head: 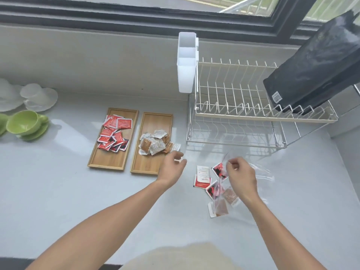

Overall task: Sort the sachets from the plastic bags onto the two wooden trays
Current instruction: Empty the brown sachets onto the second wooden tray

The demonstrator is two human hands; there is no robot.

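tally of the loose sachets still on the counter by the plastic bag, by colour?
Red sachets: 3
Brown sachets: 2
Total: 5
Some lie under the clear plastic bag, so more could be hidden.

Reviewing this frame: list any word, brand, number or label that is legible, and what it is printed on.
Nothing can be read as text.
Red sachets on the left wooden tray: print blurred.
White and brown sachets on the right wooden tray: print too small.
Loose white-and-red sachet on the counter: lines of print, illegible.
Black bag on the dish rack: white label, unreadable.
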